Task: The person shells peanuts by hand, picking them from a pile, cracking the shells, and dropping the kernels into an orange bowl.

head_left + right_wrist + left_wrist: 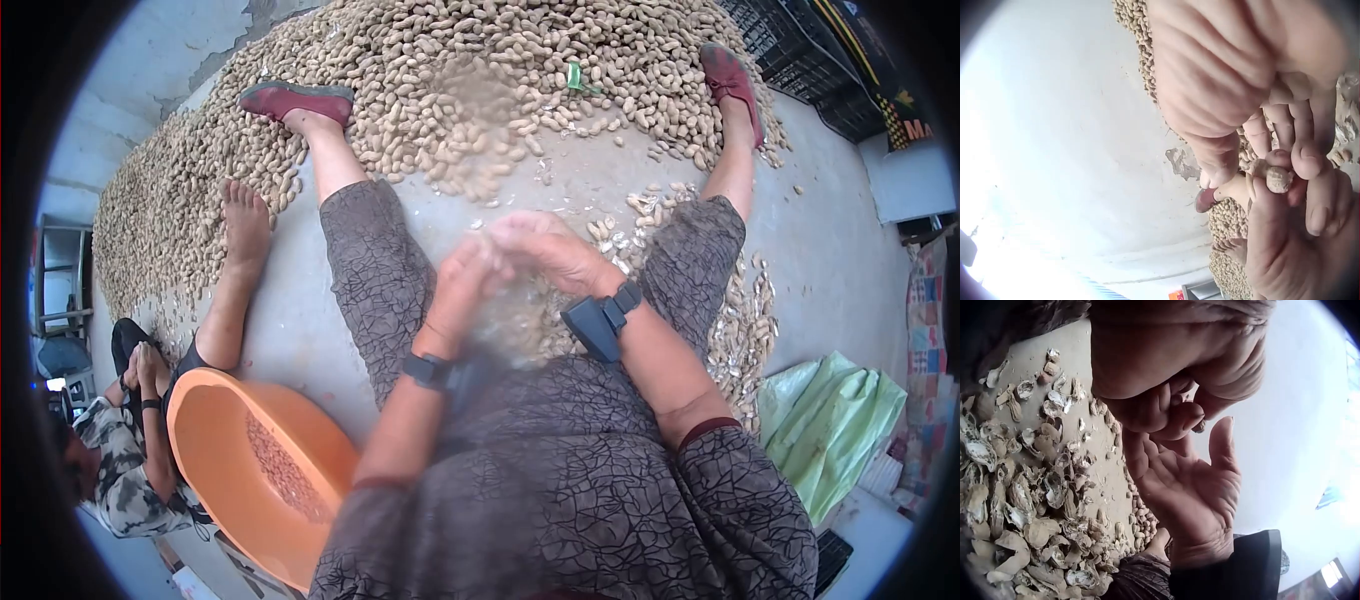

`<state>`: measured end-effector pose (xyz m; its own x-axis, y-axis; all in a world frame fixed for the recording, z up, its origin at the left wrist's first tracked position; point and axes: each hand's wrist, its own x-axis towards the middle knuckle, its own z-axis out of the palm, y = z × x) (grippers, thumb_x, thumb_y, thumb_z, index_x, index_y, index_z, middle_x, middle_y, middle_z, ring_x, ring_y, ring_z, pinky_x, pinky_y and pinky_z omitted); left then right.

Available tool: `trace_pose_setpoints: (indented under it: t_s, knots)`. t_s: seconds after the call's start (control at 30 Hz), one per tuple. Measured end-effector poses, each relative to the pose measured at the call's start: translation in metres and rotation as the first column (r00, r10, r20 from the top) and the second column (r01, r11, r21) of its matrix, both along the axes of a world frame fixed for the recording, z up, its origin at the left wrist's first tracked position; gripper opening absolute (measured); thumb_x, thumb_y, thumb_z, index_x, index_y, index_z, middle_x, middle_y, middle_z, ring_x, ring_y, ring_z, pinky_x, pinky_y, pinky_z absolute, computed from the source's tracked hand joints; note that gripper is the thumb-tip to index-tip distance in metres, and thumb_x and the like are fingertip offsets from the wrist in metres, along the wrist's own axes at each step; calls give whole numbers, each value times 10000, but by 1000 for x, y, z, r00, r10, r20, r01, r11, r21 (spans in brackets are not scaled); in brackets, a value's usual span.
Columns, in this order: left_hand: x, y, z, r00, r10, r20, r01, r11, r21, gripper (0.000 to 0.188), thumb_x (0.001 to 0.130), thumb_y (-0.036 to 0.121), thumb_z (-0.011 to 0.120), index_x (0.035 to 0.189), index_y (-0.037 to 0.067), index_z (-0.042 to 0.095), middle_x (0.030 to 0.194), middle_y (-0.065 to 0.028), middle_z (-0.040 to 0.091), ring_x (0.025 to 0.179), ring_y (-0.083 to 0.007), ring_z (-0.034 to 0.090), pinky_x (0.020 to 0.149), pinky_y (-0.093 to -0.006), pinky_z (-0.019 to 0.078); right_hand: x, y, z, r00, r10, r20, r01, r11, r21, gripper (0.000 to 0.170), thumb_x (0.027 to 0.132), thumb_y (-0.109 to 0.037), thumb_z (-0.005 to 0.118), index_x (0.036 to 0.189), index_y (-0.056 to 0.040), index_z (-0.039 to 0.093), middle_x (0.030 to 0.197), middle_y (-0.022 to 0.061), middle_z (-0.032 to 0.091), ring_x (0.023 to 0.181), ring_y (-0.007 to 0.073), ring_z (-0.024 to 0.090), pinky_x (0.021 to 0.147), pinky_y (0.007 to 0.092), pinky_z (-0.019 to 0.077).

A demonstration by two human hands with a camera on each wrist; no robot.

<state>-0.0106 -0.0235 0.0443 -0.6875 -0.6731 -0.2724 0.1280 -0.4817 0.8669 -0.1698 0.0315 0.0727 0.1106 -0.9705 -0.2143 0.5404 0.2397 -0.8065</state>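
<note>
From afar, I am watching the left hand [462, 290] pinching a peanut [1279, 179] between thumb and fingers, while the right hand [555, 250] is meeting it, fingers loosely extended, thumb standing apart. I am reading this pairing as a way of steadying something so small. The legs [375, 270] are stretching wide, seemingly leaving room between them for broken shells [745, 320], which are lying there and also beyond the right one. An orange basin [220, 470] is standing close by the left side, probably for easy reach, and reddish kernels [280, 462] are resting in it. Across the grey floor [830, 250], a broad heap of unshelled peanuts [430, 60] is spreading around both maroon shoes [300, 98]. Further out, a green sack [845, 425] is slumping at right, dark crates [815, 65] are standing past the heap, and another person [135, 490] is sitting behind the basin.
</note>
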Motion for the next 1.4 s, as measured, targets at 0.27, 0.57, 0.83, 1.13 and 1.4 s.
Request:
trace_pose_setpoints:
  t_s: [0.27,0.57,0.83,1.13,1.4]
  knots:
    - [5,16,2,992,-90,-91,96,994,61,257,874,80,470,1107,-15,517,854,-74,577,616,-57,428,556,-169,355,14,13,1,997,39,64,-35,997,-65,245,885,-189,589,976,38,609,848,54,639,625,56,574,579,162,468]
    - [6,23,21,976,-190,-101,188,982,-30,409,871,239,605,1206,11,553,1095,-39,607,955,-104,575,821,-234,469,17,22,0,985,117,130,-113,993,-33,241,855,-113,577,999,75,626,922,111,662,658,105,619,620,195,518]
    - [9,25,19,987,-123,-101,123,992,-8,327,830,44,523,1143,-49,533,775,14,529,580,-51,398,542,-189,319,20,24,-7,988,-13,153,6,999,50,226,849,-70,559,980,109,605,898,157,653,680,163,633,598,236,534]
    - [5,27,25,984,-117,-137,120,993,13,328,836,34,536,1148,-64,546,779,17,537,605,-50,407,550,-195,331,24,23,-9,987,-116,110,117,993,-7,253,851,-115,610,975,105,610,848,125,651,659,135,617,576,219,512]
    - [8,27,20,996,-87,-19,86,996,-16,388,864,57,523,1224,-84,496,769,32,494,601,-63,399,564,-200,338,26,24,-16,999,-20,50,23,998,-59,245,854,-148,634,964,70,633,822,81,648,651,103,609,550,208,487]
